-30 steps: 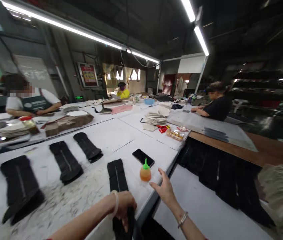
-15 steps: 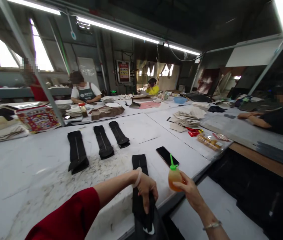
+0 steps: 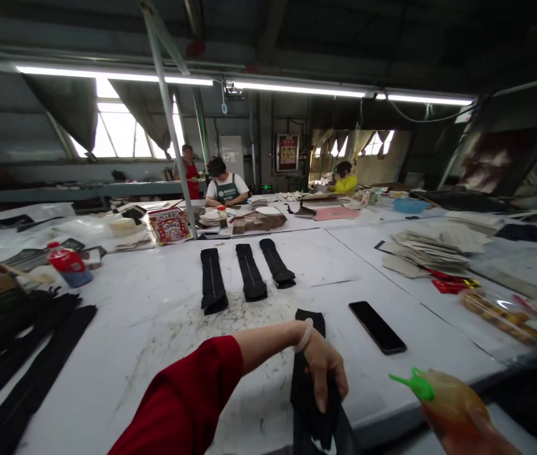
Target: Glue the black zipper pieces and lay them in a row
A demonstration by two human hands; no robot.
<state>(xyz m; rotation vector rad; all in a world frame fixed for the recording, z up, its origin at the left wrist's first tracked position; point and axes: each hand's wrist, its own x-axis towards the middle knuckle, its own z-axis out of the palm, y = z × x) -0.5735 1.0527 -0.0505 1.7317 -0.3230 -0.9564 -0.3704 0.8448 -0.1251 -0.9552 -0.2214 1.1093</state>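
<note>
At the table's front edge, my left hand (image 3: 323,370) is closed on a black fabric piece (image 3: 310,319), with the fingers pointing down. Part of that piece hangs over the edge, and a small white patch shows near its lower end. My right hand (image 3: 474,433) grips a squeeze bottle (image 3: 458,398) of amber liquid, tilted so that its green nozzle (image 3: 417,382) points left. The bottle is apart from the fabric. Beyond my right hand a black phone (image 3: 377,327) lies flat. Three similar black pieces (image 3: 251,272) with a light centre line lie further back.
Black strips (image 3: 36,373) and a red-capped bottle (image 3: 69,265) are on the left. To the right lie stacked sheets (image 3: 422,253), a red tool (image 3: 448,284) and a clear food pack (image 3: 505,316). A post (image 3: 168,120) rises behind; people work across the table.
The view has swung left. The squeeze bottle has gone from nearly upright to tilted, its nozzle now leftward. My left hand stays on the black fabric piece.
</note>
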